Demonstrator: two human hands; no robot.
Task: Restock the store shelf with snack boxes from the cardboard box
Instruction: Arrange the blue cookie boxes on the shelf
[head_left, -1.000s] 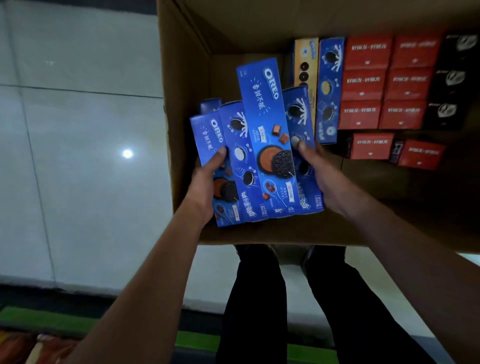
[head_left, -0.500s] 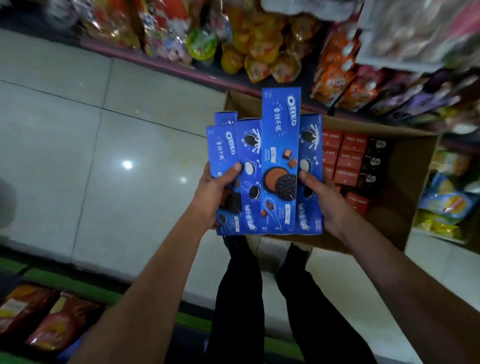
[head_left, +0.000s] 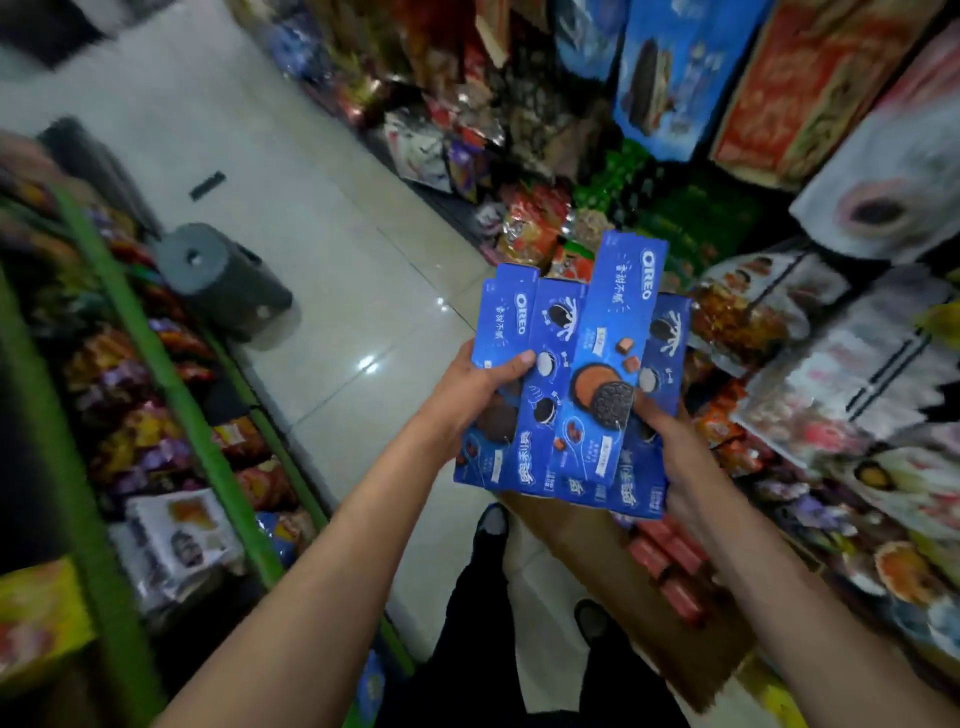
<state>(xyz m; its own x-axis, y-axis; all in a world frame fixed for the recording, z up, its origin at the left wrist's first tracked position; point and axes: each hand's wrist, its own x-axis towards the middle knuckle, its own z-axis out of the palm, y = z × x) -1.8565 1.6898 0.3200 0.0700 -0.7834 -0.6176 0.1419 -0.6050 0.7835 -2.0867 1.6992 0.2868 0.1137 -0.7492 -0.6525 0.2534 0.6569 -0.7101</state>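
A fan of blue cookie boxes (head_left: 576, 374) is held upright between two bare hands, out in front of the person's body. At least four boxes overlap side by side, and the second from the right sticks up higher than the others.

The left hand (head_left: 470, 397) grips the left edge of the fan, its thumb (head_left: 511, 364) pressed flat across the front of the leftmost box, the other fingers hidden behind. The right hand (head_left: 667, 452) is curled around the fan's lower right edge, with its thumb on the front near a picture of a dark cookie; its fingers wrap out of sight behind the boxes. Both hands are closed on the fan.

Just below the right hand, on the floor, sits an open cardboard box (head_left: 597, 561) with rows of red packs (head_left: 670, 566) inside. Below the hands, the person's legs in dark trousers (head_left: 519, 649) and dark shoes stand on a pale tiled floor (head_left: 291, 208).

To the right of the hands and above them, shelves (head_left: 810, 332) are crowded with blurred bright snack packs and larger cartons. To the left of the left hand, another rack with green edging (head_left: 171, 384) holds more snack bags. Farther off beyond the left hand, a dark grey stool (head_left: 218, 280) stands in the aisle.
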